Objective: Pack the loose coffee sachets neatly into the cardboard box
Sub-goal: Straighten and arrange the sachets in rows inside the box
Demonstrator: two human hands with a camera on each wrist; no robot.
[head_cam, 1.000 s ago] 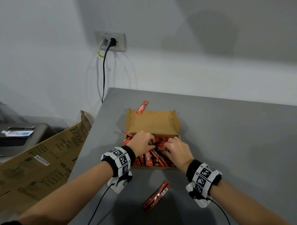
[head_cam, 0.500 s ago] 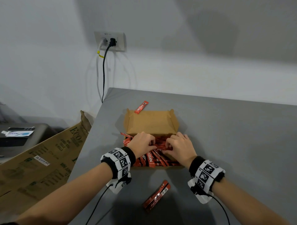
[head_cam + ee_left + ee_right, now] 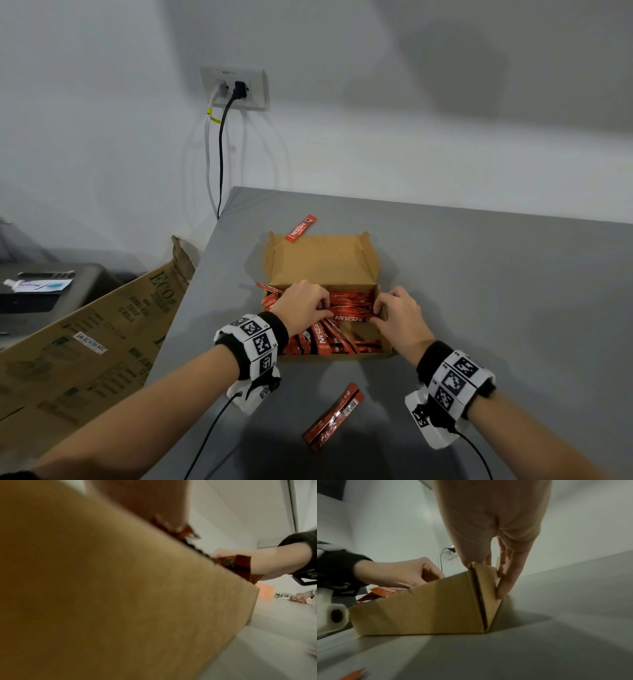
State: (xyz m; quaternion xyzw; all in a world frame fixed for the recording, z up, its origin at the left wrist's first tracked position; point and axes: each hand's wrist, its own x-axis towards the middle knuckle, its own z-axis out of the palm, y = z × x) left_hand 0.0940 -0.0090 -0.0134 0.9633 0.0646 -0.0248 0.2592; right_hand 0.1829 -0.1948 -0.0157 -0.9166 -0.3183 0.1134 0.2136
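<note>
The open cardboard box stands on the grey table, lid flap raised at the back, with several red coffee sachets inside. My left hand grips the left end of a row of sachets with curled fingers. My right hand pinches the right end of the same row, against the box's right wall. In the right wrist view one finger of the right hand lies outside that wall of the box. A few sachets stick out over the left wall. The left wrist view is mostly filled by the box.
One loose sachet lies just behind the box, and a small bundle of sachets lies in front of it between my wrists. A large brown carton leans at the table's left edge. A wall socket with cables is behind.
My right hand has slid right to the box's right wall, so the hands are further apart. A straight row of sachets now shows between them.
</note>
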